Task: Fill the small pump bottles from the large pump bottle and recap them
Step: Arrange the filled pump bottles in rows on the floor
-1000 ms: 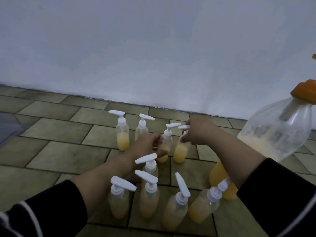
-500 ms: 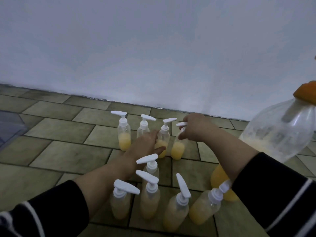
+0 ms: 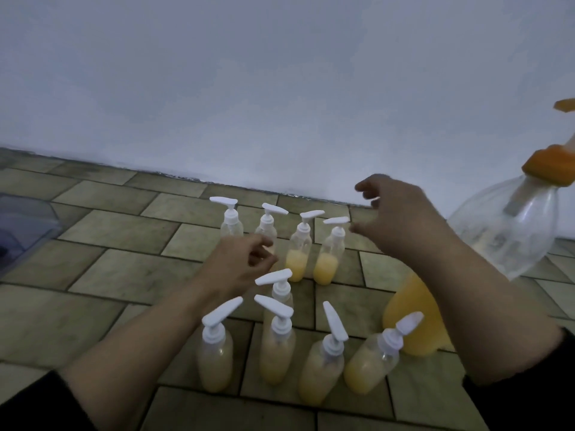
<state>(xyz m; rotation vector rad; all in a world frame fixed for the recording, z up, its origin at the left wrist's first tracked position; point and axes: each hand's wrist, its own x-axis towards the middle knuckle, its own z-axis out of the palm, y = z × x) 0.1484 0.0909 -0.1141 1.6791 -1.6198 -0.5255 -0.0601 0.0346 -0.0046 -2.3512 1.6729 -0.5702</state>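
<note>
My right hand hovers empty, loosely open, just right of the upright rear-right bottle — nearer than my left hand, seemingly empty too.

Both empty hands hover over capped small bottles

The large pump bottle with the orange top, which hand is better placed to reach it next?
The right hand, probably. It hangs open and empty on the same side as the large pump bottle, which stands at the right edge. The left hand sits low among the small pump bottles, further away.
</note>
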